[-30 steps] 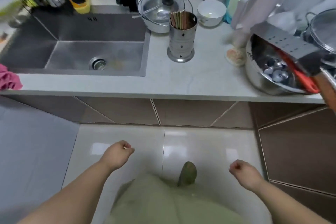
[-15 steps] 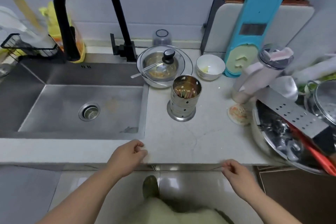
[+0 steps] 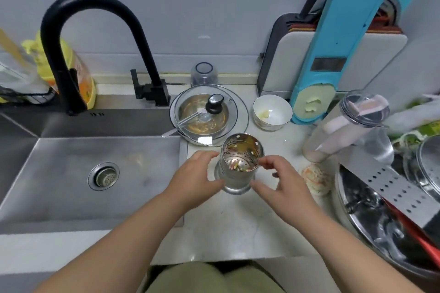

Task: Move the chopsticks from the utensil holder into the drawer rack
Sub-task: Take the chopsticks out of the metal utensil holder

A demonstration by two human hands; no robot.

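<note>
The steel utensil holder (image 3: 234,179) stands on the white counter just right of the sink, seen from above. The chopsticks (image 3: 238,166) stand inside it, only their coloured tips showing. My left hand (image 3: 194,179) cups the holder's left side, fingers at the wall and thumb at the base. My right hand (image 3: 281,181) is at its right side, fingers spread, index fingertip at the rim and thumb near the base, holding nothing. No drawer rack is in view.
Behind the holder sit a lidded steel pot (image 3: 207,118) and a white bowl (image 3: 272,113). The sink (image 3: 71,173) with a black faucet (image 3: 100,38) lies left. A large steel basin (image 3: 390,221) of utensils fills the right, with a tall plastic jar (image 3: 342,128) beside it.
The view has moved in over the counter. Both hands rose from the counter's front edge and closed in on the utensil holder, left and right of it.
</note>
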